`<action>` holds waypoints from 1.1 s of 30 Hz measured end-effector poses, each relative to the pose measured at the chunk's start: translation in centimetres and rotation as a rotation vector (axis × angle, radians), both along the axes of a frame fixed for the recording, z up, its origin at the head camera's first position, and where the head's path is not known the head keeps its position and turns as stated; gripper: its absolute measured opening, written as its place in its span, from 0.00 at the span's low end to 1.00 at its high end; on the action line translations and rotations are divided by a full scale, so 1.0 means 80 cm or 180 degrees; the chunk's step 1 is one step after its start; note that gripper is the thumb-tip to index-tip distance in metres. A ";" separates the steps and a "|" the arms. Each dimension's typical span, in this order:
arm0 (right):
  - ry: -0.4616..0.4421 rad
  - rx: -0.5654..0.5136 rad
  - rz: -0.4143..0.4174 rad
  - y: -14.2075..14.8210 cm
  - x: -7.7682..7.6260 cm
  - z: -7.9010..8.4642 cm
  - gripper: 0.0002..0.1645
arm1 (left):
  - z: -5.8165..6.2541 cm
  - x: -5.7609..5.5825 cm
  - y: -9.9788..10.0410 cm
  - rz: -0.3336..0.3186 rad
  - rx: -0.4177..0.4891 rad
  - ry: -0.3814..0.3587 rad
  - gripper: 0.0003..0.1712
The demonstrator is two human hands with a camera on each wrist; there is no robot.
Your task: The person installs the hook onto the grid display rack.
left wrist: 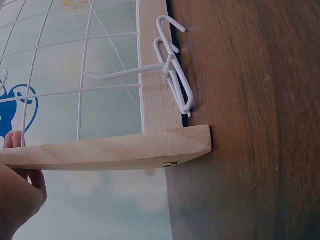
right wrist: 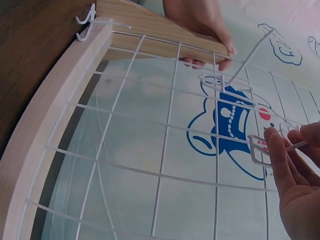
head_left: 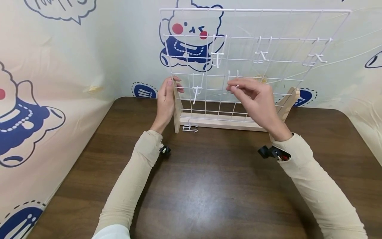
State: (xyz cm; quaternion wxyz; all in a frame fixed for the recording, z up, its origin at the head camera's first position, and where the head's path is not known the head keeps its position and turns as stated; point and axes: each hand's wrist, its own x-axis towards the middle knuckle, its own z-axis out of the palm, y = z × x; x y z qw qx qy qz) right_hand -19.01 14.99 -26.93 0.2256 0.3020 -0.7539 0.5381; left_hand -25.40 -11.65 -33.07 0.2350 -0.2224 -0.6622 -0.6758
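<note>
A white wire grid rack [head_left: 255, 11] stands in a wooden frame at the table's back. My left hand [head_left: 165, 104] grips the frame's left wooden side post [head_left: 177, 114] near its upper end, fingers behind it. At the middle of the grid, my right hand [head_left: 259, 99] pinches a white wire hook [right wrist: 251, 149] between thumb and fingers. Its two bent ends rise above the fingertips at a horizontal wire; the hand hides part of it. One more hook [head_left: 196, 91] hangs left of the right hand. A loose hook [left wrist: 187, 97] lies by the wooden base [left wrist: 160, 110].
Higher on the grid hang a left hook [head_left: 217, 59], a middle hook [head_left: 262, 56] and a right hook [head_left: 317, 58]. The right wooden post [head_left: 288, 99] stands behind my right wrist. Brown tabletop [head_left: 203, 186] extends in front; a printed cloth [head_left: 119, 49] hangs behind.
</note>
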 end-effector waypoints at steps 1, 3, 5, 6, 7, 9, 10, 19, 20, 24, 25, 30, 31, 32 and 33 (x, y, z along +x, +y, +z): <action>-0.0003 -0.0001 -0.0003 0.001 -0.004 -0.002 0.12 | 0.000 0.000 0.000 0.0000 0.0000 0.0005 0.19; -0.0023 0.0020 -0.0020 0.002 -0.009 -0.003 0.12 | -0.001 -0.001 -0.001 -0.0002 0.0008 0.0014 0.19; -0.0048 0.0038 -0.0031 0.002 -0.010 -0.002 0.11 | -0.001 -0.001 -0.001 -0.0011 0.0016 0.0009 0.20; -0.0064 0.0040 -0.0031 0.002 -0.011 -0.003 0.11 | -0.002 -0.001 -0.001 -0.0018 0.0026 0.0011 0.20; -0.0083 0.0036 -0.0029 0.001 -0.012 -0.003 0.11 | -0.002 -0.002 -0.001 -0.0019 0.0029 0.0010 0.20; -0.0129 0.0025 -0.0025 0.001 -0.012 -0.006 0.12 | -0.003 -0.002 -0.001 -0.0021 0.0027 0.0009 0.20; -0.0145 0.0013 -0.0016 0.002 -0.015 -0.011 0.12 | -0.004 -0.002 -0.001 -0.0024 0.0025 0.0008 0.20; -0.0339 0.0051 -0.0116 0.003 -0.012 -0.039 0.12 | -0.004 -0.002 0.002 -0.0054 -0.0015 -0.0011 0.20; -0.0354 0.0049 -0.0112 0.003 -0.012 -0.040 0.12 | -0.004 -0.002 0.002 -0.0048 -0.0018 0.0000 0.20; -0.0380 0.0070 -0.0072 0.001 -0.004 -0.039 0.17 | -0.002 -0.003 0.001 -0.0019 -0.0007 0.0034 0.20; -0.0365 0.0093 -0.0070 0.000 -0.001 -0.037 0.18 | -0.002 -0.003 0.001 -0.0016 0.0001 0.0040 0.20; -0.0245 0.0106 -0.0061 -0.008 0.021 -0.025 0.19 | -0.002 -0.003 -0.001 -0.0019 0.0005 0.0036 0.20; -0.0207 0.0090 -0.0058 -0.009 0.024 -0.023 0.19 | -0.003 -0.003 -0.001 -0.0023 0.0011 0.0036 0.20; -0.0172 0.0072 -0.0060 -0.010 0.026 -0.023 0.19 | -0.003 -0.003 -0.001 -0.0020 0.0006 0.0031 0.20; -0.0133 0.0056 -0.0068 -0.011 0.028 -0.022 0.19 | -0.003 -0.003 -0.001 -0.0021 0.0011 0.0033 0.20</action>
